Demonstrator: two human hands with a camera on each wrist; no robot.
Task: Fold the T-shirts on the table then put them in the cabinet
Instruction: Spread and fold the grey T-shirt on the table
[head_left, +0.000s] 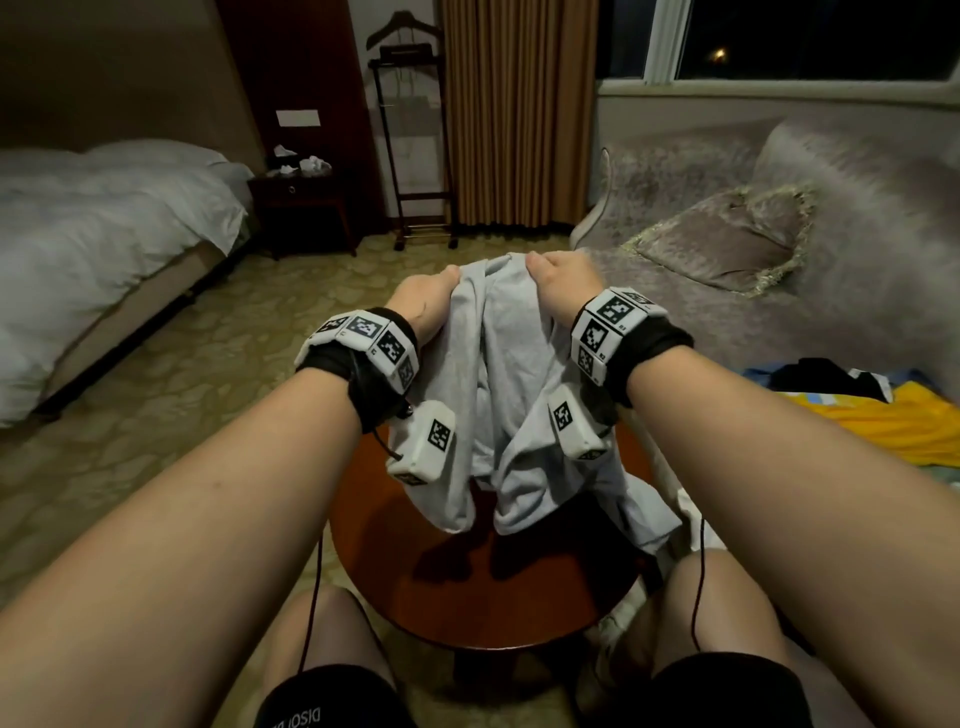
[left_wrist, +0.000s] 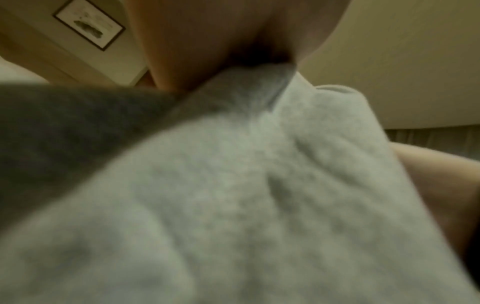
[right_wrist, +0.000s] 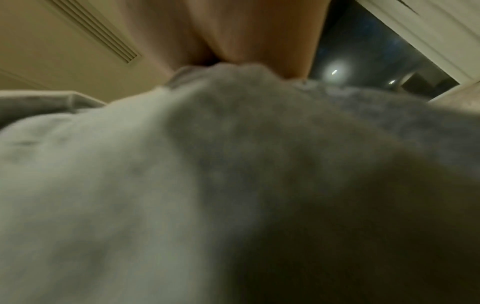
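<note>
White bed (head_left: 104, 218) at left; nightstand (head_left: 304, 208) beyond it; valet stand (head_left: 410, 140) by curtains (head_left: 519, 109); cushioned sofa (head_left: 779, 249) right.

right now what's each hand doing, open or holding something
Left hand: closed, gripping the top edge of the grey T-shirt.
Right hand: closed, gripping the same T-shirt's top edge, lifted above the round table.

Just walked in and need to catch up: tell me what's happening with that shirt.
A seated person holds a light grey cotton T-shirt up over a round dark wooden table. The left hand and right hand each grip its top edge, close together, and the rest hangs down crumpled, unfolded. Yellow and dark clothes lie to the right. No cabinet is in view.
</note>
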